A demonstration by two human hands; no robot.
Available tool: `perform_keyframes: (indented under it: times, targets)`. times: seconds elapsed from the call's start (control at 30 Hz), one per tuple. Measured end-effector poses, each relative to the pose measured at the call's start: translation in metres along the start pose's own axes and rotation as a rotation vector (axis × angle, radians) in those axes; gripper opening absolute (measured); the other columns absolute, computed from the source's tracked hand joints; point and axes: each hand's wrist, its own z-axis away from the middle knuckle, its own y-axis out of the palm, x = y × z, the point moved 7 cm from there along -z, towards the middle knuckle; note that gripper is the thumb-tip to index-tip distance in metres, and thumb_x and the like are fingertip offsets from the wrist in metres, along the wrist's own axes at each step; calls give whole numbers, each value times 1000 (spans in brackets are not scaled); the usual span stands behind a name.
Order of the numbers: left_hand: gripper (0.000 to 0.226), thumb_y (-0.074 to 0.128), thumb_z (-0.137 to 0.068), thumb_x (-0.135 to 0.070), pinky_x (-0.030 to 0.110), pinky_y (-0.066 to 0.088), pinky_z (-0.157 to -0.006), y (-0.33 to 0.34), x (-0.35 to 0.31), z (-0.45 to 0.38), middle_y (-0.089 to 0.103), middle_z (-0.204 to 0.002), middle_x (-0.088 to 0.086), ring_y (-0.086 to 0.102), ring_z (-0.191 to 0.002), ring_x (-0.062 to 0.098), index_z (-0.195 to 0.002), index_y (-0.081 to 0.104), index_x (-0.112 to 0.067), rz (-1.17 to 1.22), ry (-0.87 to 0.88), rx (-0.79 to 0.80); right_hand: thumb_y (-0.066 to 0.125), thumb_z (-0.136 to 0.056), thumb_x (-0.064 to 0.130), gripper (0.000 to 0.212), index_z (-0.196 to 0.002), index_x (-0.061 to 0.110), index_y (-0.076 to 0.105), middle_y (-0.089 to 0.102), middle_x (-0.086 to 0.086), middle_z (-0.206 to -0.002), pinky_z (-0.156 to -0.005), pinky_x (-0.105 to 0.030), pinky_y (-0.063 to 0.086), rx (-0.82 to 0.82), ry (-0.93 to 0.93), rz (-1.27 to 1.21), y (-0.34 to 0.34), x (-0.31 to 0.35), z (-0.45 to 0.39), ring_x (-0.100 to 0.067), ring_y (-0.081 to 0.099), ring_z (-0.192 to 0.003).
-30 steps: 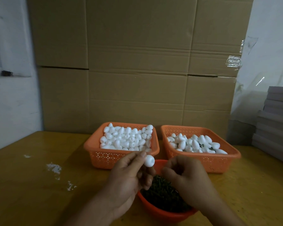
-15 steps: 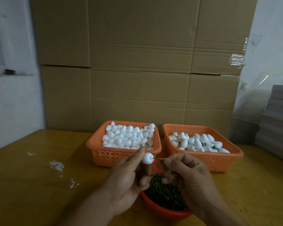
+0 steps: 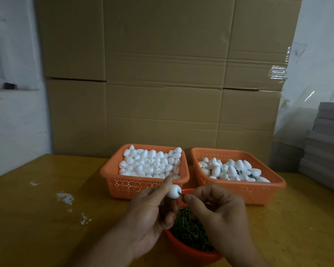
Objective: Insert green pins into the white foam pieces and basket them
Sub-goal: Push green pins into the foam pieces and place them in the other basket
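My left hand (image 3: 152,212) pinches a white foam piece (image 3: 173,191) between thumb and fingers, just above the red bowl (image 3: 189,253) of green pins (image 3: 189,228). My right hand (image 3: 218,212) pinches a green pin (image 3: 180,193) whose tip is in the foam piece's right side. Behind stand two orange baskets: the left basket (image 3: 127,184) is heaped with plain foam pieces, the right basket (image 3: 258,187) holds foam pieces, some showing green pins.
Everything sits on a yellow wooden table (image 3: 37,218) with white crumbs (image 3: 66,197) at the left. Large cardboard boxes (image 3: 162,83) form a wall behind the baskets. A stack of grey boards (image 3: 326,151) stands at the right edge.
My right hand came up from the bowl with a green pin and brought it to the foam piece; the pin now sits deeper in the foam, and the hands are closer together.
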Motion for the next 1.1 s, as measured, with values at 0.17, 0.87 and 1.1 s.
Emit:
perform_keyframes:
  times: [0.17,0.87,1.1]
  targets:
    - [26,75,-70,-44,19,38,-41,0,-3,2,56,-60,6,48,-46,11,-76,80,-20,-27,24,15,81,-80,8,23,-75,30,75,73,5,-67,-53,-18,51,25,-80,89,0,5,1,-10,67,-57]
    - [28,85,-71,-34,20,36,-45,7,-14,4,53,-62,8,45,-49,11,-82,78,-10,-181,293,79,76,-86,20,13,-80,31,76,72,9,-66,-49,-17,45,28,-76,231,4,1,3,-8,62,-52]
    - [24,72,-86,-48,17,38,-49,9,-27,10,49,-58,2,43,-51,10,-86,76,-25,-431,508,59,74,-88,16,18,-84,33,77,76,7,-73,-61,-24,57,41,-34,63,8,-1,4,-11,72,-68]
